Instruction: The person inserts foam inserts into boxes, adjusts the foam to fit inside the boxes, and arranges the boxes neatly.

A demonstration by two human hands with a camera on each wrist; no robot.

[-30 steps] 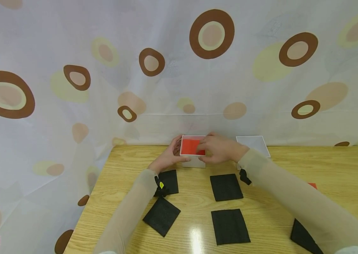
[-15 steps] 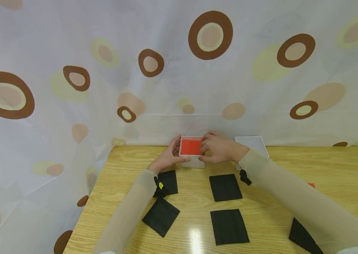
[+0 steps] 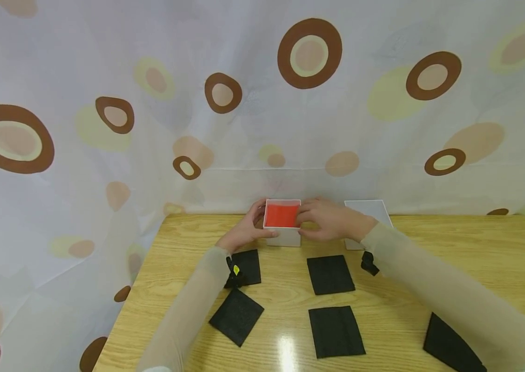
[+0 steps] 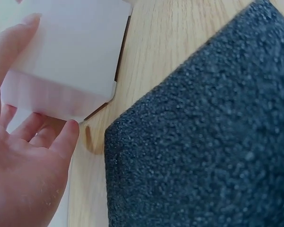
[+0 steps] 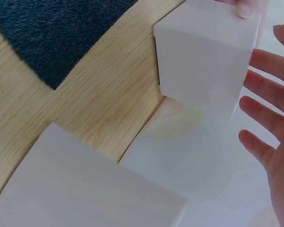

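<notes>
An open white box (image 3: 283,236) stands at the table's back edge, with a flat red piece (image 3: 282,215) inside it. My left hand (image 3: 243,231) holds the box's left side, its thumb (image 4: 16,45) on the front face and its fingers along the side wall. At the right wall is my right hand (image 3: 325,218); in the right wrist view its fingers (image 5: 270,90) are loosely spread, holding nothing. A second white box (image 3: 366,207), also open at the top, is partly hidden behind the right wrist.
Several black square pieces lie on the wooden table (image 3: 286,289), including two (image 3: 330,275) (image 3: 337,331) in the middle and a tilted one (image 3: 236,316) at the left. One black piece (image 3: 448,343) is partly under the right forearm. A patterned curtain (image 3: 262,103) hangs behind.
My right hand has come out of the box and shifted right, uncovering more of the red piece. My left hand stays on the box. A red edge by the right forearm is now hidden.
</notes>
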